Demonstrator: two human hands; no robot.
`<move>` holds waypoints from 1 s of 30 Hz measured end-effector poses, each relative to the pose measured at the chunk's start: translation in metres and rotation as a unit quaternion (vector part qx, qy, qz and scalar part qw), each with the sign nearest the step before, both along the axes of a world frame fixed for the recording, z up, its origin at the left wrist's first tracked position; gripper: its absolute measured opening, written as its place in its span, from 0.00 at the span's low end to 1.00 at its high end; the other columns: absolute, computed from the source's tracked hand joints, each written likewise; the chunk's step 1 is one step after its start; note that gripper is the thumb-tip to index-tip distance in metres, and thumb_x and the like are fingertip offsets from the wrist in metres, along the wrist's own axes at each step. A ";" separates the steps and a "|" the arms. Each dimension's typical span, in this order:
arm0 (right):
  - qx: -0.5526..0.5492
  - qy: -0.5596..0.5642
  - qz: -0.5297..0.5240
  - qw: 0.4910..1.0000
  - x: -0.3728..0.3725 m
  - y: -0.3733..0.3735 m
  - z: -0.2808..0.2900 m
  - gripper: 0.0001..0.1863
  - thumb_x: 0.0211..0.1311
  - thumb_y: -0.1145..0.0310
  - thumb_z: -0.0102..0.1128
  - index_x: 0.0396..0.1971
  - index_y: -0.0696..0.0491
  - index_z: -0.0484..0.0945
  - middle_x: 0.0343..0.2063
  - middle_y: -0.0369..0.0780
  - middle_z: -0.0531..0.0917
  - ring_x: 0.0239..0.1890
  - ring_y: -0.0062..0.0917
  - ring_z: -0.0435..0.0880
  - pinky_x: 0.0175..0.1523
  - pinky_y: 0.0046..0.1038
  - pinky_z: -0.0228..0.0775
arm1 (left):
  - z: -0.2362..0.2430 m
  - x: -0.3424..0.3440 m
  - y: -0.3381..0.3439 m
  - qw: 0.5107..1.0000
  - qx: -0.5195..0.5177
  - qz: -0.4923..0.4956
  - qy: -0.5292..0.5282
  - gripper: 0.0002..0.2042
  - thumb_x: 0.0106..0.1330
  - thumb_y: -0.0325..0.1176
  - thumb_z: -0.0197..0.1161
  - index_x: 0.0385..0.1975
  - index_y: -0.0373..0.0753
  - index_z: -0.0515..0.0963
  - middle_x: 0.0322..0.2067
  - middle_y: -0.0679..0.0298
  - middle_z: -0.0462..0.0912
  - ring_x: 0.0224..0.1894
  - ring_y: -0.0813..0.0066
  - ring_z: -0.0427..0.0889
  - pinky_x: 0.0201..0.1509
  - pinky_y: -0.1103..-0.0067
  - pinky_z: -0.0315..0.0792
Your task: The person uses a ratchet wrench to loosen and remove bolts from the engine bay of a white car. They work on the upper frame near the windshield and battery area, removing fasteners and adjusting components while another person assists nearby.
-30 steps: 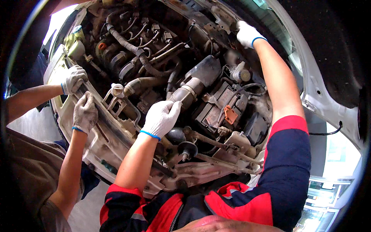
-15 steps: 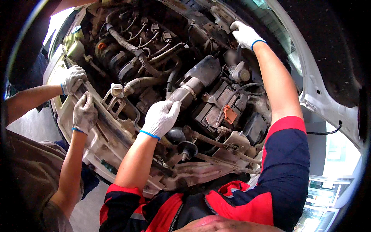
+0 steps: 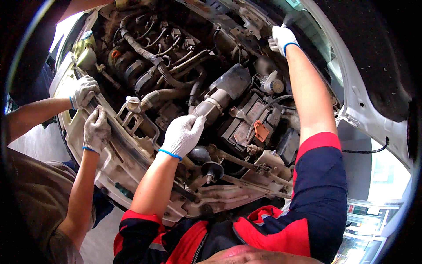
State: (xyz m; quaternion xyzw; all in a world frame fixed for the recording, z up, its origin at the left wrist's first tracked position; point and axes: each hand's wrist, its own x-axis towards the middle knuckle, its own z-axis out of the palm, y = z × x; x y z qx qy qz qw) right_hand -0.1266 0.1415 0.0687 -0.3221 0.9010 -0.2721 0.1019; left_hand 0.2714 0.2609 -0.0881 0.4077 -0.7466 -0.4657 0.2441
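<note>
My left hand (image 3: 183,135), in a white knit glove with a blue cuff, is closed above the front of the engine bay. Its thumb and fingertips press together beside the grey intake duct (image 3: 210,107); whatever they pinch is too small to make out. Stretched far forward, my right hand (image 3: 282,39) wears the same kind of glove. Its fingers curl together near the base of the windshield (image 3: 303,28), above a metal bracket (image 3: 249,24); anything inside them is hidden. Between my arms lies the car battery (image 3: 252,119), with an orange terminal cover (image 3: 261,130).
On the left, a co-worker's two gloved hands (image 3: 85,91) rest at the front edge of the engine bay (image 3: 116,149). A ribbed hose (image 3: 140,49) crosses the engine. The raised hood (image 3: 365,53) and a black prop cable (image 3: 369,151) stand at the right. A coolant cap (image 3: 132,104) sits near the front.
My right hand has shifted slightly and turned, its fingers now pointing more downward and left. The right forearm has swung a little left. My left hand stays in place.
</note>
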 end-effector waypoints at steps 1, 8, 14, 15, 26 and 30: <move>-0.148 -0.228 -0.103 0.957 -0.001 -0.005 -0.010 0.24 0.66 0.60 0.46 0.48 0.65 0.78 0.42 0.57 0.84 0.50 0.51 0.83 0.58 0.43 0.74 | 0.000 0.002 0.000 1.000 -0.001 -0.004 -0.005 0.19 0.71 0.43 0.59 0.26 0.32 0.78 0.19 0.49 0.74 0.21 0.58 0.76 0.29 0.68 0.68; 0.241 0.529 0.419 0.698 0.028 0.005 0.005 0.15 0.62 0.70 0.49 0.45 0.49 0.83 0.49 0.47 0.84 0.52 0.47 0.82 0.57 0.42 0.75 | -0.001 0.004 0.000 1.000 -0.016 -0.002 0.002 0.18 0.70 0.43 0.59 0.26 0.31 0.79 0.20 0.47 0.76 0.23 0.55 0.78 0.30 0.67 0.69; 0.047 0.312 0.199 0.928 0.012 -0.001 -0.013 0.16 0.66 0.66 0.48 0.48 0.48 0.82 0.49 0.49 0.84 0.52 0.41 0.84 0.59 0.39 0.75 | -0.003 0.002 0.000 1.000 -0.016 -0.003 0.003 0.18 0.70 0.42 0.59 0.25 0.31 0.79 0.21 0.47 0.76 0.24 0.54 0.79 0.31 0.67 0.69; 0.058 0.303 0.205 0.929 0.011 0.000 -0.013 0.16 0.66 0.66 0.48 0.49 0.48 0.81 0.50 0.49 0.83 0.53 0.41 0.83 0.59 0.39 0.74 | 0.000 0.002 -0.001 1.000 -0.008 -0.005 0.001 0.19 0.70 0.42 0.59 0.25 0.31 0.79 0.21 0.47 0.76 0.24 0.54 0.79 0.31 0.66 0.69; -0.014 0.092 0.040 0.995 -0.036 -0.021 -0.031 0.17 0.67 0.63 0.52 0.52 0.50 0.80 0.51 0.53 0.83 0.51 0.45 0.84 0.58 0.40 0.75 | 0.002 -0.001 0.001 1.000 -0.025 0.000 -0.006 0.19 0.71 0.43 0.58 0.25 0.31 0.78 0.21 0.47 0.76 0.24 0.53 0.78 0.30 0.66 0.69; 0.085 0.265 0.225 0.934 0.037 -0.007 -0.022 0.20 0.65 0.69 0.49 0.56 0.50 0.78 0.55 0.52 0.81 0.57 0.45 0.80 0.61 0.39 0.73 | -0.005 0.016 -0.001 1.000 -0.006 0.017 -0.020 0.19 0.71 0.43 0.58 0.24 0.32 0.78 0.20 0.47 0.75 0.23 0.53 0.77 0.30 0.66 0.68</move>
